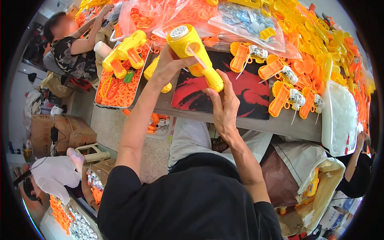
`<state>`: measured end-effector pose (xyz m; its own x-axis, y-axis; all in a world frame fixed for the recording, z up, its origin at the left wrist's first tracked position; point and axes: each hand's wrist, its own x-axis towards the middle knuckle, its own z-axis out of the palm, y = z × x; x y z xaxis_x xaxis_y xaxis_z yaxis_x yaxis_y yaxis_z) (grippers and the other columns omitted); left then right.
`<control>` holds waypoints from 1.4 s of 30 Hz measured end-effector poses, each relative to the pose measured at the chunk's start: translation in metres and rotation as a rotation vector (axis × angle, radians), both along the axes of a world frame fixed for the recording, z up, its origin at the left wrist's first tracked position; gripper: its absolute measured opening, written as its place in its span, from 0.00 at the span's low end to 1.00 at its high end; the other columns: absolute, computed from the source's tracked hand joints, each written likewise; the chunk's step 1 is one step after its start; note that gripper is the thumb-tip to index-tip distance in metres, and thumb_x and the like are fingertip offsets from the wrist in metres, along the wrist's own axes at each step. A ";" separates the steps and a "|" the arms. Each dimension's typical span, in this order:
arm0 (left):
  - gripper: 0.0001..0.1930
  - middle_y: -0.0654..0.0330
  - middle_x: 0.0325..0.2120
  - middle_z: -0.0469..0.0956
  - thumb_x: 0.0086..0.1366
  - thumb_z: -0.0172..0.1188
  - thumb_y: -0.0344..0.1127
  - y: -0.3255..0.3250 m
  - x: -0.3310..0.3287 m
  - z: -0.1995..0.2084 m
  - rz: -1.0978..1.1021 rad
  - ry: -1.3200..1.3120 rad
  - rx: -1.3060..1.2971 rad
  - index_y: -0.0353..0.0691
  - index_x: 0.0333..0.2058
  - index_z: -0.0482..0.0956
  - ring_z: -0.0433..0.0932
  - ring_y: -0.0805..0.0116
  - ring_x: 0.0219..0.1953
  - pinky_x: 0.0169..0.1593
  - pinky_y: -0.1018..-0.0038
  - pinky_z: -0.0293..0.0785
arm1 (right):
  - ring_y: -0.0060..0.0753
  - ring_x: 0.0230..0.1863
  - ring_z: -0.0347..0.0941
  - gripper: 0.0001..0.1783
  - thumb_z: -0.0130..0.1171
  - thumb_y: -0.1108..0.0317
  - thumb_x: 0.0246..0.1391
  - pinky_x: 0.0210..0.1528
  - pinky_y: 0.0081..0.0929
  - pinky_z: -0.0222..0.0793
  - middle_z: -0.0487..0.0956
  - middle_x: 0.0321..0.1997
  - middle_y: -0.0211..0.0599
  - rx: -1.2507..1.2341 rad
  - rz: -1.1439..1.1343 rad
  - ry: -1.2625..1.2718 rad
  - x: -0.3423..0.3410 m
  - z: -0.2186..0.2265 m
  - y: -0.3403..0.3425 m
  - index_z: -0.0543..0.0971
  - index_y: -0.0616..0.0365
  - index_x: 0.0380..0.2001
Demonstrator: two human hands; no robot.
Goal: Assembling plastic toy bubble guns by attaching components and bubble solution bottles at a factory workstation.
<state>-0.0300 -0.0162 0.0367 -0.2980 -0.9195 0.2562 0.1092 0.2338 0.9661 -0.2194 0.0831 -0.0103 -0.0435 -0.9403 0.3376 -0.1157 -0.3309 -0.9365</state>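
Observation:
Over the table edge I hold a yellow plastic toy gun [185, 40] with a round, white-grey holed front end. My left hand [170, 64] is wrapped round its barrel, with the thumb lying across it. My right hand [225, 102] grips the lower end of its handle between thumb and fingers. A thin pale strip or tube [197, 57] runs along the toy near my left thumb. Below lies a black and red mat [248, 96]. Several orange half-shells [240, 57] with white inner parts and thin tubes lie right of my hands.
A tray [113, 106] of small orange rings stands at the left, with a yellow-orange toy gun [127, 50] on it. Yellow and orange parts [308, 32] pile up at the back right. A white tub [340, 116] sits at the right edge. Other people work nearby.

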 end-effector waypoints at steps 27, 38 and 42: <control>0.34 0.52 0.55 0.76 0.55 0.71 0.20 0.034 -0.040 -0.051 0.028 0.035 -0.020 0.34 0.60 0.69 0.78 0.60 0.56 0.59 0.62 0.77 | 0.55 0.53 0.77 0.33 0.69 0.70 0.55 0.53 0.38 0.74 0.75 0.55 0.54 -0.103 -0.131 0.115 -0.032 -0.011 0.029 0.68 0.63 0.62; 0.31 0.61 0.45 0.79 0.54 0.76 0.27 0.060 -0.040 -0.069 0.105 0.029 0.083 0.39 0.55 0.70 0.80 0.67 0.48 0.55 0.67 0.79 | 0.37 0.52 0.78 0.29 0.67 0.77 0.55 0.53 0.31 0.72 0.78 0.55 0.48 -0.024 -0.094 0.152 -0.035 -0.027 0.039 0.72 0.62 0.60; 0.37 0.61 0.51 0.75 0.54 0.76 0.29 0.058 -0.042 -0.084 0.101 0.074 0.094 0.40 0.59 0.65 0.77 0.68 0.54 0.58 0.68 0.77 | 0.27 0.51 0.76 0.31 0.65 0.74 0.59 0.54 0.26 0.71 0.79 0.54 0.40 0.054 -0.086 0.127 -0.033 -0.024 0.047 0.68 0.58 0.66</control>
